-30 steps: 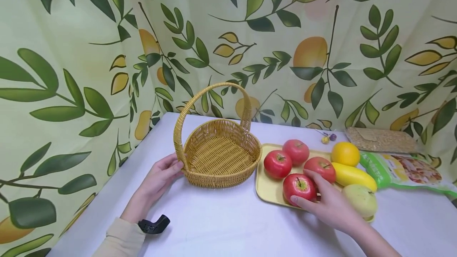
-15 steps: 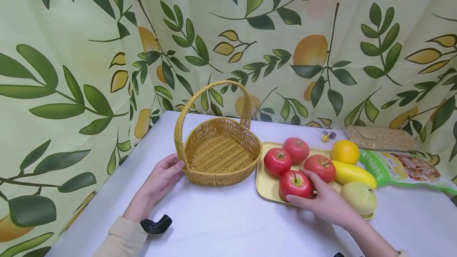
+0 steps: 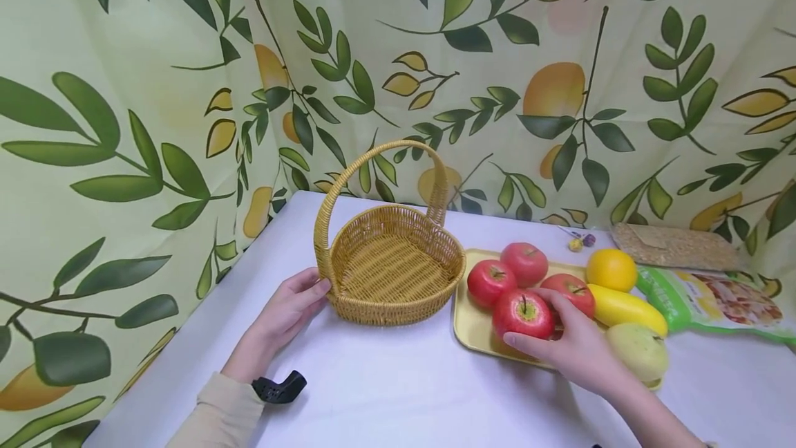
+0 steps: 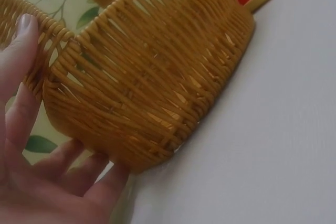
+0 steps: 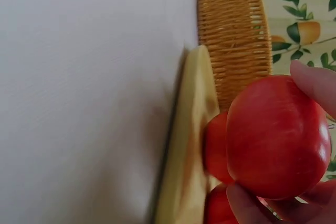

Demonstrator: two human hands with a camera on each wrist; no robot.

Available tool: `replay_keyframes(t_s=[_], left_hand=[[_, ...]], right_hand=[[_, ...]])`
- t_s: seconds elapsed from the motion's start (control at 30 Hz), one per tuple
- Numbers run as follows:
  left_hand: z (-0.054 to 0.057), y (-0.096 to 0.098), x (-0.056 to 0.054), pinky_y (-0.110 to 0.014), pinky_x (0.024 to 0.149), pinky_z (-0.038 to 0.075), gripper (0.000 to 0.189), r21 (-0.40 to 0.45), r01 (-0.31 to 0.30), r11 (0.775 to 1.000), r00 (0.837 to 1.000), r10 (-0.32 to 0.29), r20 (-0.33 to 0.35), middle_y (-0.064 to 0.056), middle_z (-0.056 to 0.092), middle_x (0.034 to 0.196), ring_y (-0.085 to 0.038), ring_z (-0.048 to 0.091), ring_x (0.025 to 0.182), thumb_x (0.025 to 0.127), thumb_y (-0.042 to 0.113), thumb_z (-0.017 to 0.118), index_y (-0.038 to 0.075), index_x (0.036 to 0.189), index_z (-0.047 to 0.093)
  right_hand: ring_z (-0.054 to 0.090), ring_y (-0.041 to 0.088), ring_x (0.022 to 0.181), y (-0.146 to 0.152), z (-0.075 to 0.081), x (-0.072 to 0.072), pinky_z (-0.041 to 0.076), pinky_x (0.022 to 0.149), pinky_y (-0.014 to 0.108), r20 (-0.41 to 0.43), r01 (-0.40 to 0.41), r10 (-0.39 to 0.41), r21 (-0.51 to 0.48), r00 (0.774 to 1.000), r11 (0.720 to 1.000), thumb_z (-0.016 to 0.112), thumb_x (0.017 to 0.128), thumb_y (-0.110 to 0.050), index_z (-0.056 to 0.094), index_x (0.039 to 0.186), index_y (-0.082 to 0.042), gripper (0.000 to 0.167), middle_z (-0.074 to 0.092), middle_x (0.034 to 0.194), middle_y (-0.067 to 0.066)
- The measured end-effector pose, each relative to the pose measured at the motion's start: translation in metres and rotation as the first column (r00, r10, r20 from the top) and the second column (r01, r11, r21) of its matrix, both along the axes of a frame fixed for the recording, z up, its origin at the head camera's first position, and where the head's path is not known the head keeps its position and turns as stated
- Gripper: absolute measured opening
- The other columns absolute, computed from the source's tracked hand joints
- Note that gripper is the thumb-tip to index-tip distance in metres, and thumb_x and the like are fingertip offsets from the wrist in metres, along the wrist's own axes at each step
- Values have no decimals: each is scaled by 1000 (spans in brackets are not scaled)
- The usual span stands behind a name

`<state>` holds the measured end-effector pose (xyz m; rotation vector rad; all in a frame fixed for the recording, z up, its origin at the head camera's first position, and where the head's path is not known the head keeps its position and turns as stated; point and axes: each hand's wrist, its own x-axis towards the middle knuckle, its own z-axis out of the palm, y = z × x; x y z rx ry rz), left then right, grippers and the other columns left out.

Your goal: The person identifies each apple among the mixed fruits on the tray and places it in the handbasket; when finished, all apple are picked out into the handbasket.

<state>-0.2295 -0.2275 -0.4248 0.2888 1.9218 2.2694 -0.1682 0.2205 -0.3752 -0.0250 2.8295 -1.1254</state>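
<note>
A golden wicker basket (image 3: pixel 398 313) with a tall arched handle stands on the white table, nothing inside it. At its left side my left hand (image 3: pixel 292 313) holds it by the base of the handle; in the left wrist view the thumb lies over the rim and the other fingers reach round the outer wall. My right hand (image 3: pixel 578 348) grips a red apple (image 3: pixel 522 315) between thumb and fingers, just above the front of a pale yellow tray (image 3: pixel 469 337). In the right wrist view this apple (image 5: pixel 278 137) hangs over other apples, its underside showing.
On the tray are more red apples (image 3: pixel 491 282), an orange (image 3: pixel 611 269), a yellow elongated fruit (image 3: pixel 628 310) and a pale green fruit (image 3: pixel 637 351). A green food bag (image 3: pixel 715 299), a brown flat pack (image 3: pixel 678 246) and dried flowers (image 3: pixel 578 242) lie behind. Leaf-print cloth backs the table.
The apple in my right hand has risen slightly and shifted a little left over the tray. My left hand stays at the basket. The head view has turned slightly left.
</note>
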Motion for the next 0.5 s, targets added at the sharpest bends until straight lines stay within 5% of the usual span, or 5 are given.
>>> replay_keyframes(t_s=[0.3, 0.5], left_hand=[[2, -3, -2, -28, 107, 46, 52, -25, 31, 999, 999, -32, -14, -26, 48, 143, -21, 56, 124, 102, 10, 63, -18, 142, 44], [-1, -4, 0, -30, 107, 47, 47, -31, 60, 998, 998, -60, -18, -25, 51, 140, -23, 57, 122, 102, 10, 64, -15, 139, 49]], right_hand=[[56, 41, 118, -23, 31, -20, 60, 82, 51, -48, -97, 97, 2, 994, 995, 80, 78, -65, 39, 154, -15, 99, 54, 140, 21], [56, 39, 120, -39, 39, -29, 59, 83, 49, -36, -117, 116, -36, 993, 993, 80, 77, -66, 41, 153, -14, 100, 55, 140, 18]])
